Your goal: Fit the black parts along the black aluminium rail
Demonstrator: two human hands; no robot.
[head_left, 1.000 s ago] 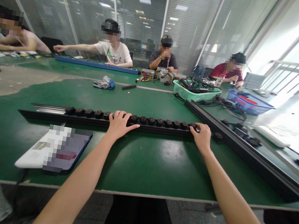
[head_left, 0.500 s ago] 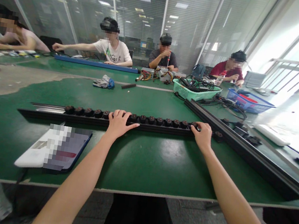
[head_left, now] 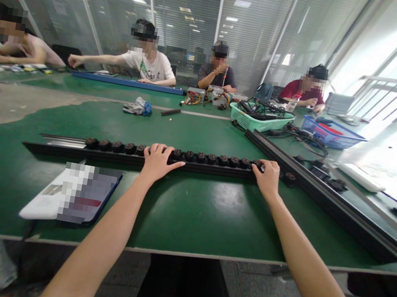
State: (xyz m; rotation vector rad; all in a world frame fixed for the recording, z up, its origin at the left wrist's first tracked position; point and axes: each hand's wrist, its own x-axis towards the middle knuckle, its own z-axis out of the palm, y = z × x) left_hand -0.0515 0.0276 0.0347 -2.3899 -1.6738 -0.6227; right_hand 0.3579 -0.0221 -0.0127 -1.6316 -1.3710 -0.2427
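Observation:
A long black rail (head_left: 213, 170) lies crosswise on the green table, with a row of round black modules (head_left: 201, 157) seated along it. Bare silver track shows at its left end. My left hand (head_left: 156, 161) grips the rail near its middle, fingers curled over the far side and thumb stretched along the front. At the right end of the row, my right hand (head_left: 268, 178) is closed around the last black module, which is mostly hidden by the fingers. One loose black module (head_left: 288, 178) sits just right of that hand.
A second black rail (head_left: 328, 197) slants along the right side. A white device and a dark phone (head_left: 97, 197) lie at front left. Farther back are a green basket (head_left: 260, 123) of cables, a blue basket (head_left: 333, 134) and a cloth glove (head_left: 137, 106). Several people work across the table.
Both hands keep practically the same places on the rail and module. The whole view has shifted very slightly.

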